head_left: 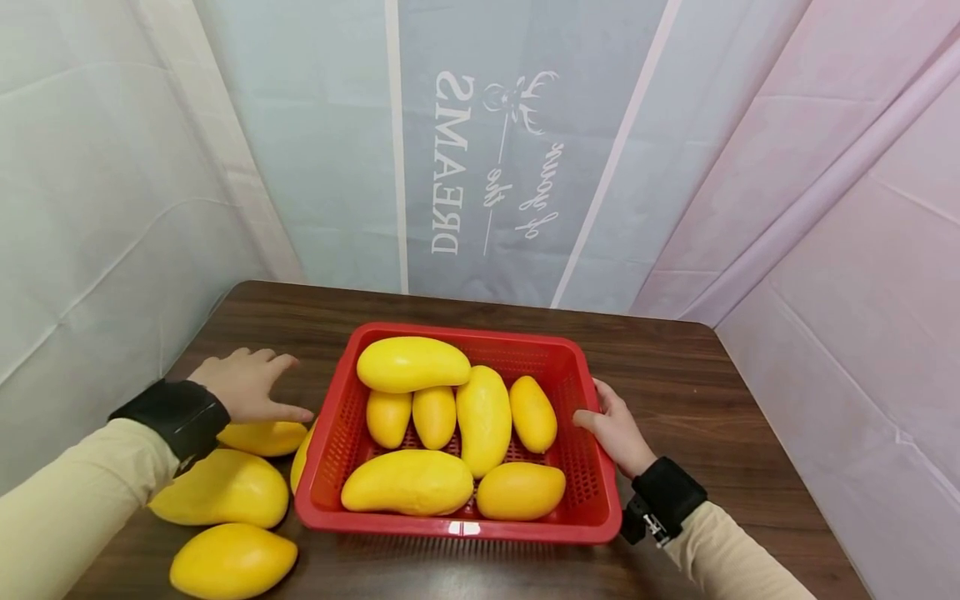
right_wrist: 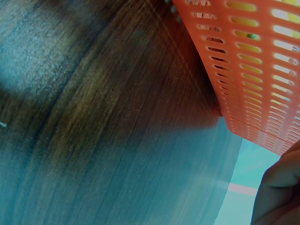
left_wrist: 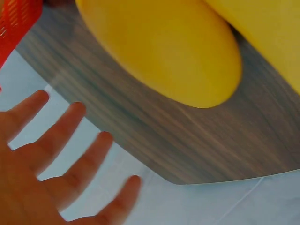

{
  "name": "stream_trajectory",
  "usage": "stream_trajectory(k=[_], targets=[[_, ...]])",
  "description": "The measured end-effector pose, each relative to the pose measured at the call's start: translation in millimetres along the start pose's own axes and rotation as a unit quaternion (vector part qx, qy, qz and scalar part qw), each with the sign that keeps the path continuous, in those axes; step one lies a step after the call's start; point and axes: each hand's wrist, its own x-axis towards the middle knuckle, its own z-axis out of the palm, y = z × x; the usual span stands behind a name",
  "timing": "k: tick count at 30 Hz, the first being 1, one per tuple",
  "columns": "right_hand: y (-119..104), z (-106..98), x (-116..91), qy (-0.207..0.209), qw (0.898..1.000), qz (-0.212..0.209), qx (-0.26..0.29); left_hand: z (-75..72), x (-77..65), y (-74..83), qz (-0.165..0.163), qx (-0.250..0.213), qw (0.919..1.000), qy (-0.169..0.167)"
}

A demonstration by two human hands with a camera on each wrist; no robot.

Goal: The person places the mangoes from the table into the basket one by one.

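Note:
A red plastic basket (head_left: 457, 530) with perforated walls stands on the table, holding several yellow mangoes, among them a long one (head_left: 408, 483) at the front and another (head_left: 412, 364) at the back. My right hand (head_left: 618, 433) grips the basket's right rim, thumb over the top; in the right wrist view part of that hand (right_wrist: 279, 192) shows beside the slotted wall (right_wrist: 253, 70). My left hand (head_left: 243, 385), fingers spread, holds nothing and hovers left of the basket, over a mango (head_left: 262, 437). In the left wrist view its fingers (left_wrist: 77, 168) are apart from a mango (left_wrist: 173, 56).
Outside the basket on the left lie more mangoes, including a large one (head_left: 225, 490) and a front one (head_left: 232, 562). One mango (head_left: 300, 462) is partly hidden by the basket's left wall. The dark wooden table (head_left: 697, 417) ends at a printed curtain (head_left: 525, 167) behind.

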Motion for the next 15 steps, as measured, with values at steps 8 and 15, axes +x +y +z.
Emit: stream_trajectory(k=[8, 15], targets=[[1, 0, 0, 0.000, 1.000, 0.000, -0.001, 16.4, -6.9, -13.6, -0.019, -0.022, 0.9968, -0.074], [-1, -1, 1, 0.001, 1.000, 0.000, -0.001, 29.8, -10.0, -20.3, -0.027, -0.060, 0.9941, -0.086]])
